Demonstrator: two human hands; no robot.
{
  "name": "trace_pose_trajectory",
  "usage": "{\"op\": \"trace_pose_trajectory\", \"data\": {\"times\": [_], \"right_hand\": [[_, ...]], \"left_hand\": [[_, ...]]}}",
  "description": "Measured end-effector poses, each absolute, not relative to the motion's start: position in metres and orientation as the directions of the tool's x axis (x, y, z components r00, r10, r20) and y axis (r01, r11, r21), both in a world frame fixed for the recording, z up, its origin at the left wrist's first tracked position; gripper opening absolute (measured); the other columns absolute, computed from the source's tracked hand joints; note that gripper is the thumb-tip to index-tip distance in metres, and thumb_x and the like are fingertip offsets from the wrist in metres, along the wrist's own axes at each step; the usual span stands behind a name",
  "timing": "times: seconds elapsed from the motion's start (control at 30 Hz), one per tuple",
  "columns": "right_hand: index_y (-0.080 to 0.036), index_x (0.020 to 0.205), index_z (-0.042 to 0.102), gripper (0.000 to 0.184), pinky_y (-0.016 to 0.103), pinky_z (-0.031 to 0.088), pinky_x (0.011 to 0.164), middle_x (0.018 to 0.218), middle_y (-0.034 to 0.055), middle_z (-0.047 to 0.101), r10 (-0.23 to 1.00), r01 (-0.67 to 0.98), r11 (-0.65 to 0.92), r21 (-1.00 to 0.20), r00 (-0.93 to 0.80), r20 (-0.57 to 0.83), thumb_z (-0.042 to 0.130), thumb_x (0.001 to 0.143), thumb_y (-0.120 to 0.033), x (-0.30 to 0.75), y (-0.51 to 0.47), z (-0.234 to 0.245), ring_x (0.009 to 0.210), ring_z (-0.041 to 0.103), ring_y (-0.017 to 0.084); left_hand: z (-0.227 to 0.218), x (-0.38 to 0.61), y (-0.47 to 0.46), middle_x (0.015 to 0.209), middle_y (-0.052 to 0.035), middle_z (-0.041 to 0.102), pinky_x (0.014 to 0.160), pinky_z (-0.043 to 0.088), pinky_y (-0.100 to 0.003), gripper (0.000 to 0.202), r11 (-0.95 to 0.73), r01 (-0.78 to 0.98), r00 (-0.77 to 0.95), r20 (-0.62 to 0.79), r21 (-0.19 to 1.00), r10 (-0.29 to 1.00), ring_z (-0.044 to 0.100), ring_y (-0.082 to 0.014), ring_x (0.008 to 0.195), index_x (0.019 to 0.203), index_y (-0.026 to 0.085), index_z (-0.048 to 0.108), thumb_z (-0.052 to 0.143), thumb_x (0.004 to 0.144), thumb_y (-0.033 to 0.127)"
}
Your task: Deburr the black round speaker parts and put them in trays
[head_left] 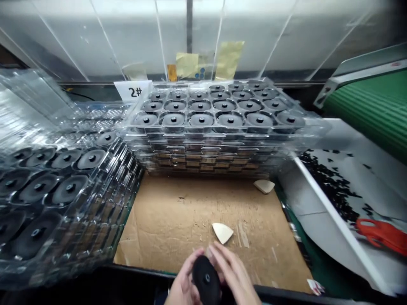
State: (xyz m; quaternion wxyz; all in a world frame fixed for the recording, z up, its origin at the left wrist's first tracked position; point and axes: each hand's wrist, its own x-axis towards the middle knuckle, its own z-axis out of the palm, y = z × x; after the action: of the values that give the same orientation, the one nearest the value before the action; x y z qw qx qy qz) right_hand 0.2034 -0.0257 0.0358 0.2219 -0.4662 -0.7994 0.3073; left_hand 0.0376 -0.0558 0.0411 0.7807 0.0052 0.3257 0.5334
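Observation:
At the front edge of the work surface, my left hand [183, 283] is closed around a black round disc [203, 277] with a small hub at its centre. The disc is tilted, its hub side turned up. Around the far and right side of the same disc curls my right hand [234, 273], its thumb hidden. Just beyond my fingertips lies a pale, three-cornered piece [223, 232] on the cardboard [178, 212]. A similar pale piece [264, 186] rests farther back on the right.
Stacked clear trays [203, 134] of black discs stand at the back; another tray stack [95, 203] is at the left. On the right, a white bin [318, 216] holds small black parts [330, 182] and a red-handled tool [381, 235]. Green ribbed material [375, 106] lies beyond.

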Motion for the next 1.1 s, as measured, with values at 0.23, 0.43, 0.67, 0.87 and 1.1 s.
{"op": "trace_pose_trajectory", "data": {"times": [0.23,0.43,0.67,0.87,1.1], "right_hand": [[-0.021,0.122,0.057,0.049,0.046,0.053,0.064,0.100,0.0161,0.061,0.932,0.874,0.354,-0.333,-0.302,0.199,0.044,0.086,-0.052,0.211,0.018,0.009,0.080,0.060,0.029],[-0.015,0.104,0.064,0.048,0.043,0.053,0.068,0.092,0.0154,0.062,0.955,0.821,0.297,-0.488,-0.253,0.156,0.027,0.094,-0.043,0.203,0.040,0.007,0.081,0.061,0.027],[-0.023,0.100,0.063,0.026,0.020,0.055,0.064,0.088,0.0029,0.070,0.917,0.632,0.326,-0.703,-0.392,0.073,0.040,0.093,-0.031,0.188,0.026,0.027,0.073,0.067,0.013],[-0.023,0.107,0.059,0.022,0.023,0.054,0.067,0.095,0.0055,0.067,0.934,0.517,0.306,-0.799,-0.328,0.145,0.045,0.091,-0.025,0.169,0.033,0.090,0.082,0.066,0.015],[-0.022,0.098,0.062,0.023,0.020,0.054,0.066,0.088,0.0027,0.066,0.769,0.339,0.340,-0.877,-0.637,0.053,0.046,0.086,-0.010,0.156,0.017,0.140,0.074,0.064,0.011]], "left_hand": [[0.055,0.017,-0.026,0.111,-0.0037,0.071,0.082,0.053,-0.030,0.045,0.283,-0.910,0.061,-0.579,0.303,0.813,0.064,-0.0280,0.103,0.098,0.029,0.071,0.080,0.054,0.033],[0.064,0.017,-0.014,0.111,-0.0074,0.070,0.088,0.050,-0.030,0.050,0.252,-0.906,-0.003,-0.601,0.340,0.799,0.063,-0.0281,0.105,0.101,0.027,0.069,0.080,0.053,0.035],[0.073,0.019,-0.015,0.117,-0.0114,0.065,0.085,0.049,-0.032,0.057,0.284,-0.867,-0.030,-0.610,0.410,0.792,0.061,-0.0295,0.107,0.108,0.024,0.066,0.081,0.055,0.037],[0.088,0.029,-0.016,0.107,-0.0085,0.069,0.084,0.047,-0.032,0.058,0.364,-0.798,-0.023,-0.629,0.480,0.777,0.061,-0.0248,0.099,0.108,0.023,0.066,0.083,0.053,0.031],[0.099,0.040,-0.030,0.093,-0.0037,0.071,0.094,0.042,-0.038,0.052,0.383,-0.780,-0.066,-0.674,0.495,0.736,0.062,-0.0236,0.091,0.097,0.025,0.070,0.085,0.047,0.031]]}}
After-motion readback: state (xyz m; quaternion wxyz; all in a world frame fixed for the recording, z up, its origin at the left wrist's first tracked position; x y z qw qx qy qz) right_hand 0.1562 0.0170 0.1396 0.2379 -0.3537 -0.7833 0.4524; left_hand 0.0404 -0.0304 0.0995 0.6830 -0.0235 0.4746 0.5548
